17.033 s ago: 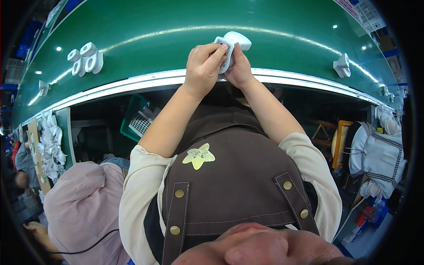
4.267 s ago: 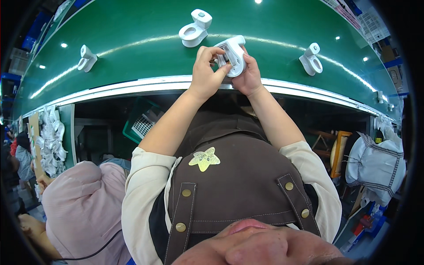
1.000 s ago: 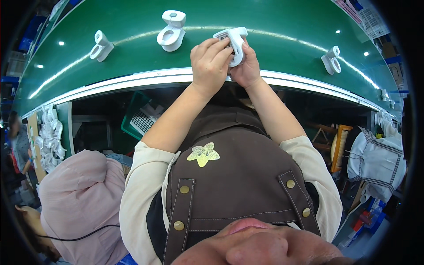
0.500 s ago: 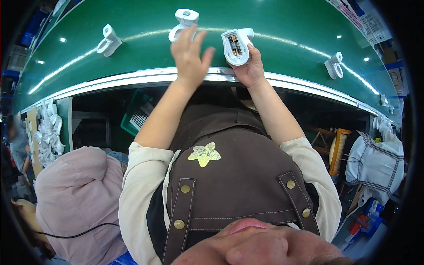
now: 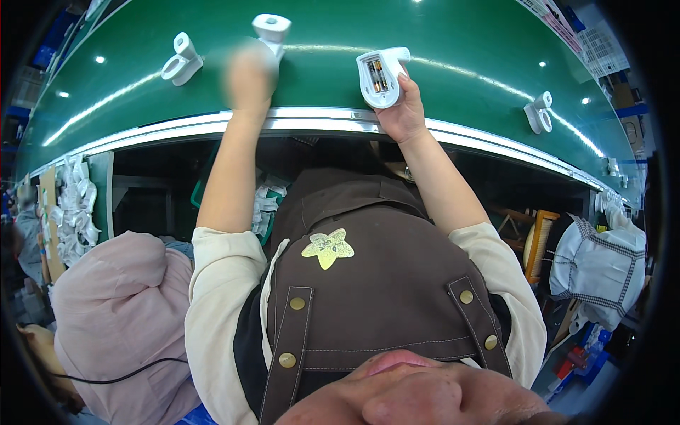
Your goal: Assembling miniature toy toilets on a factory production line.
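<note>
My right hand (image 5: 404,110) is closed around a white toilet-shaped toy (image 5: 365,74), held bottom up over the near edge of the green work surface (image 5: 467,42). Its battery compartment is uncovered, and batteries (image 5: 380,76) lie inside. My left hand (image 5: 249,79), smeared by motion, is at another white toilet-shaped toy (image 5: 272,27) and hides its lower part. Whether those fingers grip the toy does not show. Further left on the green surface stands a similar toy (image 5: 182,60), and one more (image 5: 539,113) stands at the right.
A metal rail (image 5: 319,122) runs along the near edge of the surface. Below it, a green basket (image 5: 265,219) holds white pieces. To my left sits a person in a pink garment (image 5: 120,319); white parts (image 5: 74,212) are heaped beyond. A white cloth-covered thing (image 5: 598,258) is at the right.
My left hand has swung left, and the middle toy has shifted left with it. The toys at far left and far right have moved slightly rightward. My right hand stays nearly still.
</note>
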The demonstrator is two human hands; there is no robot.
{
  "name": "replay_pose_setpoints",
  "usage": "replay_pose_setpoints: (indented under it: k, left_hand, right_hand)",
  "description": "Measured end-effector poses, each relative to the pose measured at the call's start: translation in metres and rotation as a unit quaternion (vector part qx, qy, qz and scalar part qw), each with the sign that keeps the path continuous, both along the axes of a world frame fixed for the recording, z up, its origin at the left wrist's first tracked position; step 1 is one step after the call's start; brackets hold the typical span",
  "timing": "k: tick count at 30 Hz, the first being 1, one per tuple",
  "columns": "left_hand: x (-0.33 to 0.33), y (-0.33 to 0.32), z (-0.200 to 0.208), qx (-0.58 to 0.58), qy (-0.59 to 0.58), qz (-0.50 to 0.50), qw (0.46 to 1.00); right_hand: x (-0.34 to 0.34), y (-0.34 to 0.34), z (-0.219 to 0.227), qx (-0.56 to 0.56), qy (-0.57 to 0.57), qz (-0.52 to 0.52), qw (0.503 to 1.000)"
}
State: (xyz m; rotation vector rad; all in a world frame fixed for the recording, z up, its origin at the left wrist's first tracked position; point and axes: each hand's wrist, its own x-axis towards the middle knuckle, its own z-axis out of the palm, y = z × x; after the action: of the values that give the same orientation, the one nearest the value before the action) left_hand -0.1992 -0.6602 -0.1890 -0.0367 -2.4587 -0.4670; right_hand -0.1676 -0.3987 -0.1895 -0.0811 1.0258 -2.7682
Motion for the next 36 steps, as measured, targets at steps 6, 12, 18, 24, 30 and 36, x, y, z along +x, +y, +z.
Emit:
replay_pose_setpoints:
  k: [6,12,18,24,30,36]
  left_hand:
    - [0.015,-0.031,-0.007,-0.015,0.073,0.034,0.997]
    - [0.026,-0.025,-0.003,-0.065,0.121,-0.035,0.99]
    - [0.027,-0.027,-0.007,-0.054,0.128,-0.04,0.99]
    - [0.026,-0.028,-0.01,-0.051,0.133,-0.056,0.988]
    - [0.025,-0.031,-0.014,-0.051,0.127,-0.062,0.989]
    - [0.027,-0.032,-0.012,-0.045,0.133,-0.081,0.987]
  right_hand:
    - [-0.002,-0.011,0.003,0.038,-0.003,-0.019,0.999]
    - [-0.02,-0.019,0.008,0.322,0.041,-0.025,0.946]
    - [-0.042,-0.026,0.038,0.666,0.361,-0.131,0.639]
    - [-0.047,-0.029,0.056,0.836,0.317,0.031,0.447]
    - [-0.048,-0.019,0.057,0.831,0.284,0.027,0.478]
    - [-0.049,0.02,0.048,0.547,0.175,-0.13,0.809]
